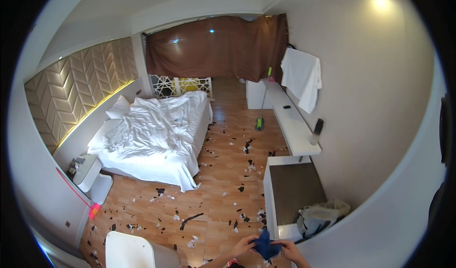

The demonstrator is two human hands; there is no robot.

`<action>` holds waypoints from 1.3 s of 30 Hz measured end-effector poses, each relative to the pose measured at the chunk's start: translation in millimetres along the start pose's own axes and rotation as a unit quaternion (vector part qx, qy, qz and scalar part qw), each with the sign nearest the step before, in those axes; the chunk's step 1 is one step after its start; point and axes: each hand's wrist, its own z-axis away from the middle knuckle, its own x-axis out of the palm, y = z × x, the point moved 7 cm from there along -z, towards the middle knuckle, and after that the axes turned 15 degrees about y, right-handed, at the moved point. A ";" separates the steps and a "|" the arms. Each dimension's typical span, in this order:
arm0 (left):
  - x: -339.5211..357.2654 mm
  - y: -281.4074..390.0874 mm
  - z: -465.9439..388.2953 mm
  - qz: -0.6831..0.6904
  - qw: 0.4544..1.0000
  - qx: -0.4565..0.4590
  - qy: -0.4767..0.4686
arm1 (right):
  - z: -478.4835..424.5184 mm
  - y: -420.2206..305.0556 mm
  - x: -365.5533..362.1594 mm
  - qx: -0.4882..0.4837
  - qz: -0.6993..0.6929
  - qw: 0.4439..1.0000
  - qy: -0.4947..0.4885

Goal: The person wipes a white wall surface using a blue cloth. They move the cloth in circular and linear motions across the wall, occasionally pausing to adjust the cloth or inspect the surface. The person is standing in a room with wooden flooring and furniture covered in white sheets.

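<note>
Near the bottom of the head view, my left hand [244, 245] grips one side of a crumpled dark blue cloth [265, 246]. The fingers of my right hand [289, 250] pinch its other side, so the cloth is stretched between both hands. Beneath them lies a wood-plank floor [213, 204] strewn with black and white scraps. A long black strip [190, 220] is among these scraps, left of my hands.
An unmade bed [153, 132] fills the left, with a nightstand [87, 171] and red broom [94, 211] beside it. A white seat or table [130, 252] stands lower left. On the right are a low cabinet [295, 189], bag [320, 216], long desk [294, 132] and green broom [259, 123].
</note>
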 end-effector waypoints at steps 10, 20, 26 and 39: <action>-124.2 5.8 -27.5 0.081 0.942 -0.230 0.230 | -118.5 0.6 99.5 0.051 0.052 0.992 -0.108; -148.0 60.5 -117.7 -0.015 0.970 -0.144 0.193 | -222.2 47.7 101.7 0.263 -0.173 0.949 -0.002; -226.9 78.8 -187.5 -0.033 0.964 -0.108 0.240 | -300.5 31.9 158.1 0.346 -0.148 0.926 -0.016; -372.9 213.2 -316.5 -0.027 0.939 -0.011 0.343 | -563.8 -42.4 312.1 -0.132 0.053 0.974 -0.178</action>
